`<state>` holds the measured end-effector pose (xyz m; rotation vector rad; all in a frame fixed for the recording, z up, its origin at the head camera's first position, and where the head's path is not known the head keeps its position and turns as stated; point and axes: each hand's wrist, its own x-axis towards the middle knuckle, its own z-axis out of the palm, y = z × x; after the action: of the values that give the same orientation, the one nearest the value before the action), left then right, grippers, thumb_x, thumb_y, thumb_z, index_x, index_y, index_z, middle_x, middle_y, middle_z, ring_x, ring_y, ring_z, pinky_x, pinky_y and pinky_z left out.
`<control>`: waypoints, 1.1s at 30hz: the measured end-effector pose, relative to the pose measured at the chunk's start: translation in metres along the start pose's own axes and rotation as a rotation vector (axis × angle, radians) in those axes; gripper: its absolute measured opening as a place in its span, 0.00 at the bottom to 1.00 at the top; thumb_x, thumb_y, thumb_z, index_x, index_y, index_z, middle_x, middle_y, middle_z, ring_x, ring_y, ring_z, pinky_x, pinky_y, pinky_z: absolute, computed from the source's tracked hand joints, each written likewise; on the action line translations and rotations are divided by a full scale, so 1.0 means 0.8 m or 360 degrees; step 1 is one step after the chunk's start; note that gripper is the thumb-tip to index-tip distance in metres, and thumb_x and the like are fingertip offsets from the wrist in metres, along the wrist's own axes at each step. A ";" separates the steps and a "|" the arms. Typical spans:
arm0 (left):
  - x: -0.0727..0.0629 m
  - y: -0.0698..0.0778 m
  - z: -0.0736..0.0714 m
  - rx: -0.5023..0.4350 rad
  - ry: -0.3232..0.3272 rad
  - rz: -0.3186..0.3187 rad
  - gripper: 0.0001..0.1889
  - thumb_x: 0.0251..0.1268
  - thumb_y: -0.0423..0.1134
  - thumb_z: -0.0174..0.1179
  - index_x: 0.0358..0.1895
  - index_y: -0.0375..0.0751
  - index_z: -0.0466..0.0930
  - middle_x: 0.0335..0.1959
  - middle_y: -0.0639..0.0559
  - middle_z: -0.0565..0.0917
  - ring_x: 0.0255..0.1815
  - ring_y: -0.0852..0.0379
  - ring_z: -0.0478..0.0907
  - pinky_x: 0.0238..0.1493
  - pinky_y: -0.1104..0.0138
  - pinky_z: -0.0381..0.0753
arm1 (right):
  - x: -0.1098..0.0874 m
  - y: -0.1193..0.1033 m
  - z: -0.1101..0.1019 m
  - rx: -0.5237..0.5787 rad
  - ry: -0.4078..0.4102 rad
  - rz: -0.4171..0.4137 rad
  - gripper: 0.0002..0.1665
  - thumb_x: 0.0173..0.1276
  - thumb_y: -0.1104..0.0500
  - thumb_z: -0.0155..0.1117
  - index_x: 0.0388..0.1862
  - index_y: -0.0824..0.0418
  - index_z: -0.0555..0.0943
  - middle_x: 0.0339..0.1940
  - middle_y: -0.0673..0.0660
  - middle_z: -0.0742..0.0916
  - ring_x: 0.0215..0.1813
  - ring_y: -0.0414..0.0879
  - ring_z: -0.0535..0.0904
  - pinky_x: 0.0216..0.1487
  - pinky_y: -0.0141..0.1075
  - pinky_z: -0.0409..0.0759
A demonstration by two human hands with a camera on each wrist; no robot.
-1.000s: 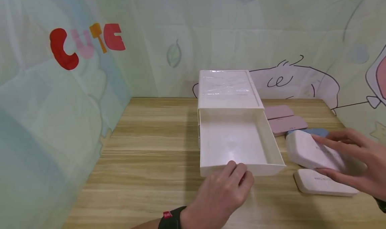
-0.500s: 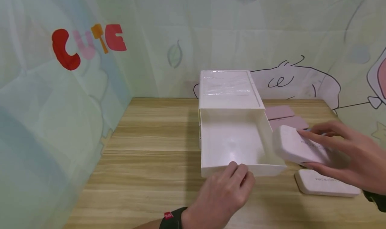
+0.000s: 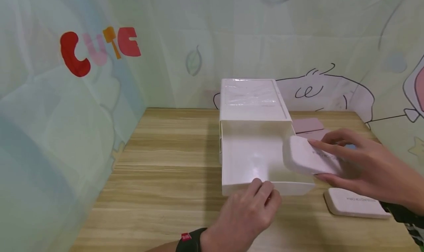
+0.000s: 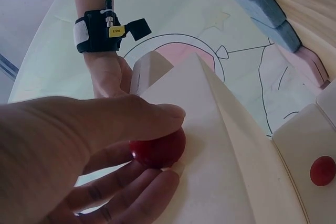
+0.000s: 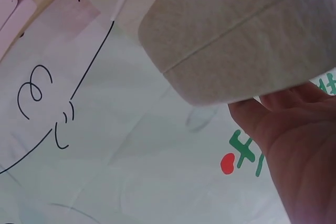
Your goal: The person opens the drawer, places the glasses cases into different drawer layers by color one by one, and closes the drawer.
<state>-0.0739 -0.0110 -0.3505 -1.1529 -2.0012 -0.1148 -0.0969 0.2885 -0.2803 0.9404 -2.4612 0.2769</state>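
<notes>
In the head view my left hand (image 3: 243,217) is at the front of the pulled-out white drawer (image 3: 268,188). The left wrist view shows its thumb and fingers pinching the red round knob (image 4: 160,148) on the drawer front. My right hand (image 3: 367,165) grips a white, round-cornered glasses case (image 3: 306,158) with dark lettering, thumb on one side and fingers on the other. This case is tilted above the drawer's right wall, its left end over the inside. From below, in the right wrist view, the case (image 5: 236,35) shows a seam along its side.
Behind the drawer stands its white cabinet (image 3: 251,97). A second red knob (image 4: 323,170) shows on it. Another white case (image 3: 356,203) lies at the right. Pink cases (image 3: 308,125) and blue cases (image 4: 268,17) lie beside the cabinet. A printed cloth (image 3: 172,60) surrounds the wooden table (image 3: 159,163).
My right hand has carried the white glasses case leftward, from beside the drawer to over its right wall. The left hand has stayed at the drawer front, and the drawer remains pulled out.
</notes>
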 end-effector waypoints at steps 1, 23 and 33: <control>0.000 0.000 0.000 -0.0006 -0.0016 -0.0008 0.18 0.74 0.25 0.40 0.38 0.44 0.82 0.35 0.55 0.78 0.32 0.61 0.72 0.26 0.77 0.72 | 0.002 0.000 0.001 -0.0004 -0.0006 -0.0002 0.47 0.40 0.45 0.87 0.64 0.47 0.83 0.53 0.46 0.82 0.51 0.31 0.71 0.48 0.21 0.69; -0.001 0.001 -0.006 -0.0054 -0.0181 -0.0036 0.07 0.69 0.31 0.57 0.43 0.45 0.82 0.39 0.55 0.80 0.36 0.60 0.75 0.30 0.76 0.76 | 0.041 0.001 0.017 0.0011 -0.0060 -0.0119 0.44 0.44 0.48 0.86 0.64 0.51 0.83 0.51 0.49 0.83 0.47 0.37 0.76 0.43 0.26 0.71; 0.000 0.003 0.000 0.0023 -0.0011 0.0001 0.17 0.74 0.26 0.42 0.38 0.44 0.82 0.35 0.56 0.79 0.32 0.61 0.72 0.26 0.78 0.71 | 0.056 -0.008 0.021 0.0119 -0.0032 -0.0176 0.37 0.55 0.39 0.79 0.62 0.51 0.84 0.52 0.50 0.83 0.45 0.42 0.79 0.43 0.25 0.72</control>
<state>-0.0724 -0.0097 -0.3511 -1.1464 -2.0044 -0.0961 -0.1282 0.2522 -0.2718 1.1120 -2.4213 0.3249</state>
